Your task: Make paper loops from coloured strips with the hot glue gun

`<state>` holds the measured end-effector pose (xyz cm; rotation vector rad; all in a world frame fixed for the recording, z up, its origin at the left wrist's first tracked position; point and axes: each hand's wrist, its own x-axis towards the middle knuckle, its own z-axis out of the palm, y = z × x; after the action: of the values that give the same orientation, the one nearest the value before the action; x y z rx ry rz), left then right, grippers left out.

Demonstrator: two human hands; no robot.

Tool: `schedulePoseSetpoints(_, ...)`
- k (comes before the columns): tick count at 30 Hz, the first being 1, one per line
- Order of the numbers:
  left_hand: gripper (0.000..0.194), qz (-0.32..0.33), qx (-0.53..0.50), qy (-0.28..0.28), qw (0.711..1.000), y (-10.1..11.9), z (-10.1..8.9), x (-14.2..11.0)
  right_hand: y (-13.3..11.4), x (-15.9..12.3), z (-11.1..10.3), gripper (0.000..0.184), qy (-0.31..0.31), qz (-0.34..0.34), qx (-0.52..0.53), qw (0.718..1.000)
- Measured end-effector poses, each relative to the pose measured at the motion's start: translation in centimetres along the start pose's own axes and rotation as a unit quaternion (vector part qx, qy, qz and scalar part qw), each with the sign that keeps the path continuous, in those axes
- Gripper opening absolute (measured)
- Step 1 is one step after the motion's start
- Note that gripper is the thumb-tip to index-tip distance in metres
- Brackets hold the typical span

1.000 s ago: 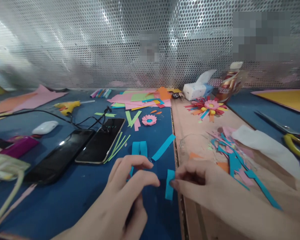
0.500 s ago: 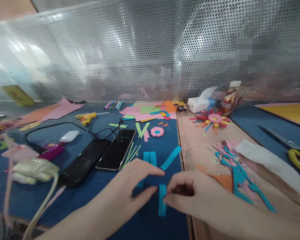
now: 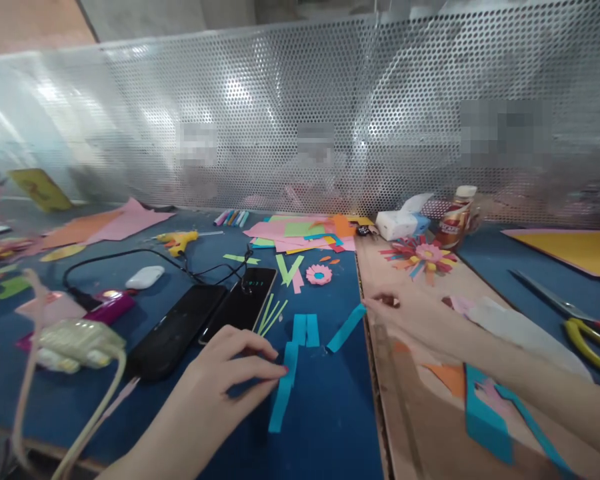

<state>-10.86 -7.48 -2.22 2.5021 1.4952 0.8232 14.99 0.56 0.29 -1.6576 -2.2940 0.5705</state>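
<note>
My left hand lies low on the blue tabletop, its fingers curled and pinching the upper end of a long blue paper strip. My right hand reaches out to the left, fingertips pinched together at the upper end of a slanted blue strip by the edge of the cardboard sheet. A folded pair of short blue strips lies between the two hands.
Two dark phones with a cable lie left of my hand. Farther back are a glue gun, coloured paper sheets, paper flowers, a tissue pack and a bottle. Yellow-handled scissors lie right. People sit behind a perforated metal screen.
My hands have moved apart. The short blue piece is gone from my right fingers, and that hand has stretched forward to the slanted strip. My left hand now pinches a long strip. The view has tilted up.
</note>
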Motion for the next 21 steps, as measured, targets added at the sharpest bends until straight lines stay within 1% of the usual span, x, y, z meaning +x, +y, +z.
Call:
schedulePoseSetpoints(2, 0.016, 0.002, 0.023, -0.003, 1.000, -0.3, 0.0, -0.3, 1.3, 1.4, -0.5, 0.042, -0.022, 0.016, -0.010, 1.000)
schedulePoseSetpoints(5, 0.016, 0.010, 0.036, -0.001, 0.999, -0.7, 0.2, -0.7, 1.9, 2.6, -0.9, 0.041, -0.063, 0.015, -0.007, 0.998)
schedulePoseSetpoints(9, 0.022, 0.033, 0.025, 0.020, 0.999, -0.9, 0.6, -1.3, 1.3, 2.9, -1.2, 0.038, -0.107, 0.012, 0.002, 0.994)
schedulePoseSetpoints(11, 0.027, 0.040, 0.013, 0.027, 0.999, -0.8, 0.5, -1.4, 0.8, 2.9, -1.3, 0.034, -0.111, 0.012, 0.007, 0.994)
schedulePoseSetpoints(13, 0.028, 0.034, 0.008, 0.020, 0.999, -0.7, 0.1, -1.3, 0.5, 2.8, -1.3, 0.030, -0.103, 0.008, 0.013, 0.995)
schedulePoseSetpoints(15, 0.028, 0.024, 0.008, 0.006, 1.000, -0.6, -0.5, -0.9, 0.4, 2.7, -1.2, 0.028, -0.096, 0.009, 0.017, 0.995)
schedulePoseSetpoints(17, 0.027, 0.007, -0.002, -0.001, 1.000, -0.4, -1.2, -0.2, 0.4, 2.6, -1.0, 0.028, -0.104, 0.017, 0.020, 0.994)
schedulePoseSetpoints(21, 0.026, -0.045, -0.053, -0.020, 0.997, 0.8, -2.3, 2.4, 0.8, 2.6, -1.1, 0.029, -0.132, 0.029, 0.027, 0.990)
